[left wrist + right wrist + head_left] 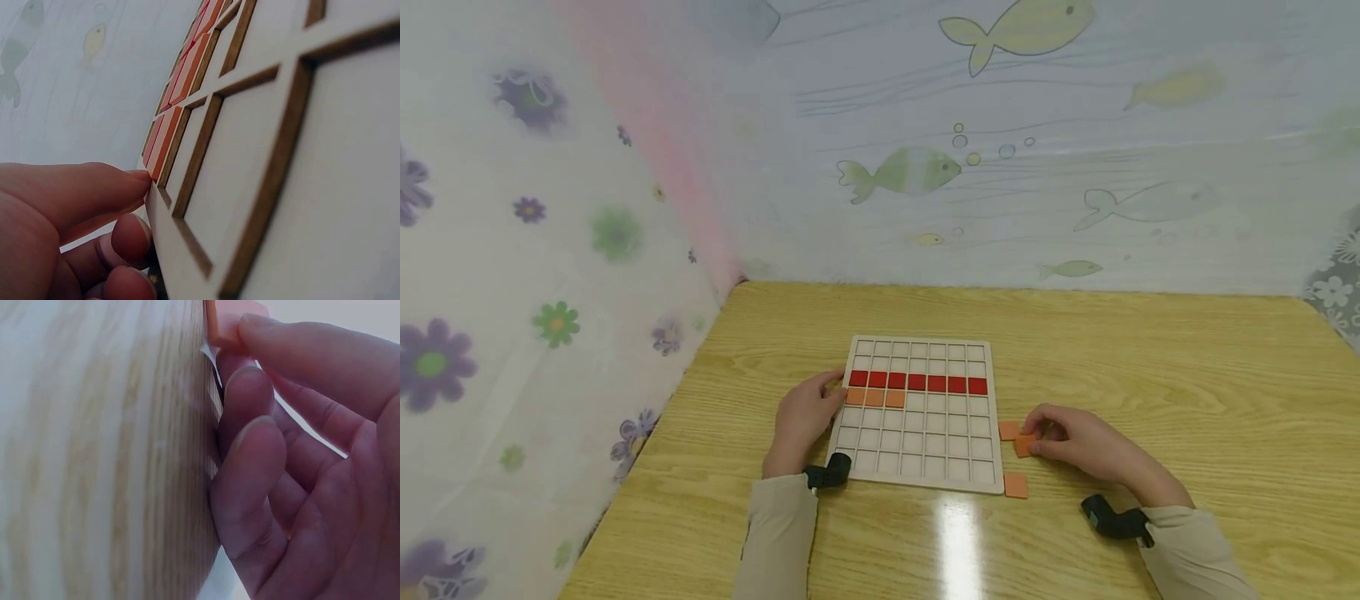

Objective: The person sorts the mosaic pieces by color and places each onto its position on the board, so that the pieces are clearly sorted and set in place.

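Observation:
A pale wooden grid board (923, 487) lies on the table, with a full row of red square tiles (917, 382) across it. Just below that row, three orange tiles (874, 397) fill the leftmost cells. My left hand (807, 417) grips the board's left edge; in the left wrist view the thumb (119, 181) is on the rim beside the first orange tile, other fingers curled beneath. At the board's right side my right hand (1082, 442) pinches an orange square tile (1024, 446) between thumb and fingers. In the right wrist view this tile (228, 322) is partly cut off.
One loose orange tile (1009, 429) lies partly behind the held one, against the board's right edge. Another orange tile (1016, 485) sits by its lower right corner. The wooden table (1210, 367) meets patterned curtains (880, 233) at the back and left.

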Demonstrator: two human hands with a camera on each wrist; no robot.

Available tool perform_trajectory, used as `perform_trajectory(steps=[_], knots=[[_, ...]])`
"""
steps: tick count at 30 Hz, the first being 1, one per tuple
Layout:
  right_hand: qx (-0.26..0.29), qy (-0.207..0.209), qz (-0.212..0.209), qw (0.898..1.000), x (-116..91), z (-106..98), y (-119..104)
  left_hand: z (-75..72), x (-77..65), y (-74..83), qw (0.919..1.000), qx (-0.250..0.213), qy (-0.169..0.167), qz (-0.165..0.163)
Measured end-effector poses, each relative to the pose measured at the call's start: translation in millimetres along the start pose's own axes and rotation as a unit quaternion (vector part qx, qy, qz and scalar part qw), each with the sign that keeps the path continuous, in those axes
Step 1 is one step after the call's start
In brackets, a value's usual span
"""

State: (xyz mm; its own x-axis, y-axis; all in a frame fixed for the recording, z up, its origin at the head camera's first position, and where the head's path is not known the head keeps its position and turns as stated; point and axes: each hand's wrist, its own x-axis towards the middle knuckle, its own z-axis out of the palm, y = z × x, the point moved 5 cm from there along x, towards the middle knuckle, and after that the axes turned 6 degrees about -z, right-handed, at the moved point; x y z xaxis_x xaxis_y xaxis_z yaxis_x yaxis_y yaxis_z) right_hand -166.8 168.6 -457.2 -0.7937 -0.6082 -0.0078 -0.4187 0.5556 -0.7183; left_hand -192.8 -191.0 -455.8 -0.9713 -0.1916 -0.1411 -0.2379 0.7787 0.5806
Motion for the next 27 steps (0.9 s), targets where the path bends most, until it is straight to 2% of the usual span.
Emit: perform_trajectory(steps=[5,17,27], knots=[[0.031,-0.014,0.005,0.999,-0.8,-0.9,-0.9,-0.6,-0.5,1.0,0.9999,0.006,0.002,0.011],[0.105,-0.042,-0.003,0.994,-0.2,2.6,1.8,1.5,-0.1,-1.4,1.0000,-0.005,-0.006,0.002],[0.150,-0.025,0.021,0.988,1.8,3.4,0.5,0.0,-1.0,1.2,1.0000,-0.003,-0.006,0.007]])
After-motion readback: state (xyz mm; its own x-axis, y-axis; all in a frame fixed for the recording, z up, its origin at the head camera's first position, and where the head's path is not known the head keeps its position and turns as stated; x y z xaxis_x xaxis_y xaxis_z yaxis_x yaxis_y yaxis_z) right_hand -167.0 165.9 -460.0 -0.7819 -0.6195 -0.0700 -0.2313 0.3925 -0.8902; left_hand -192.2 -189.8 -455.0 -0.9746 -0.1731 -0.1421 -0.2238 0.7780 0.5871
